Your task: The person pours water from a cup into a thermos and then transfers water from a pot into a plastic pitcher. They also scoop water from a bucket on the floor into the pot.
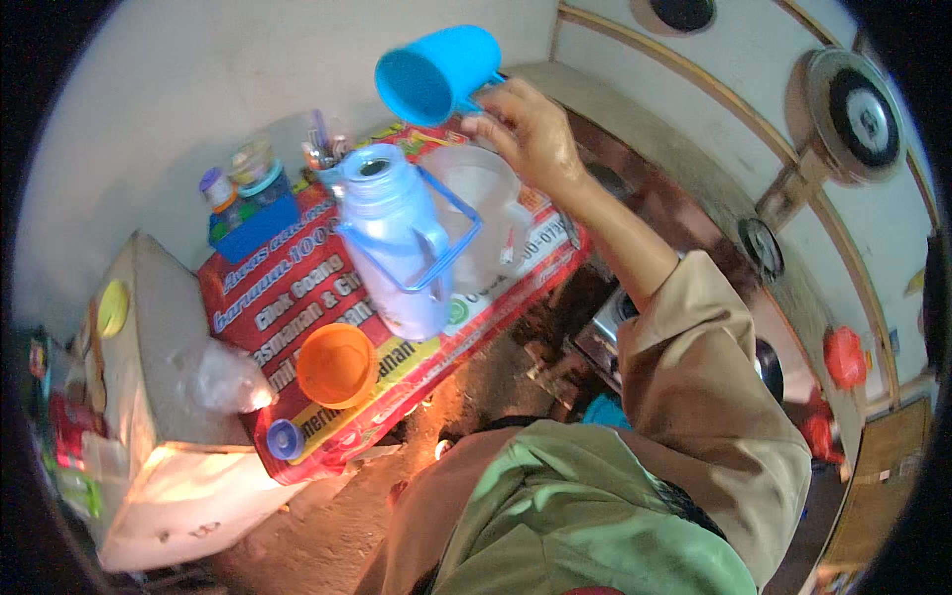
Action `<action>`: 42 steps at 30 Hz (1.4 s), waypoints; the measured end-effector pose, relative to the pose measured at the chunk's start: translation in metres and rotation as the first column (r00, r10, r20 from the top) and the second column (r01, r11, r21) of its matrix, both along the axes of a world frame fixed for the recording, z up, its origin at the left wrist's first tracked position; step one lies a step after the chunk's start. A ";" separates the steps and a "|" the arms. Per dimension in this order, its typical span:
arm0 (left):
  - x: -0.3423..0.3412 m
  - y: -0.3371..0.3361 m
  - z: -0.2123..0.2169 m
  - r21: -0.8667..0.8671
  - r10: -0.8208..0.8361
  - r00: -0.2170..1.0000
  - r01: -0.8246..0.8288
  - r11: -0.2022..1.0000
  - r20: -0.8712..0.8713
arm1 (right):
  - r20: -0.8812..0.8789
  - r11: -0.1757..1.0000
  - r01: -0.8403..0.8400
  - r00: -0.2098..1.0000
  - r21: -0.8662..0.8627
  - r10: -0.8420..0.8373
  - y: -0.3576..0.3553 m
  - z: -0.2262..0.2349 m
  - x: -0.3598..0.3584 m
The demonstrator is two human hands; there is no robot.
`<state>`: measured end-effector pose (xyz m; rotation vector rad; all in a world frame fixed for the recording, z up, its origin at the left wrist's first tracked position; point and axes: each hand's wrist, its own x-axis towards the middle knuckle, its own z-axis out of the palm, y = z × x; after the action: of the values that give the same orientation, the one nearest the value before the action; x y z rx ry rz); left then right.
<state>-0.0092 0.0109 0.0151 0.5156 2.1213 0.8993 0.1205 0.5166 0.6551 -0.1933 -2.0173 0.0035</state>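
Raised above the far side of the table, my right hand (531, 134) is closed on the handle of a blue plastic mug (451, 69), which is tilted with its mouth toward the left. Below it stands a light-blue thermos flask (402, 263), its top uncovered and its carrying handle swung to the right. A clear plastic container (476, 178) is just behind the flask. In front of the flask sits an orange plastic cup (337, 367), and a small purple-blue cap (286, 439) lies near the table's front left corner. My left hand is out of sight.
A red printed sheet (268, 297) covers the table. At its back left are a blue basket (253, 230) with jars and a holder with utensils (325, 149). A clear plastic bag (230, 377) lies at the left edge. Pans (861, 121) hang on the right wall.
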 end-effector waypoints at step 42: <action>0.084 0.057 0.041 -0.045 0.031 0.977 -0.022 0.999 0.209 | 0.835 0.230 0.898 0.435 -0.375 -0.337 0.148 -0.355 0.476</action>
<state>0.0746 0.0675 0.0557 0.3547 1.9553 0.8810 0.5961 0.6646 0.3002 -1.9690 -2.2059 0.3784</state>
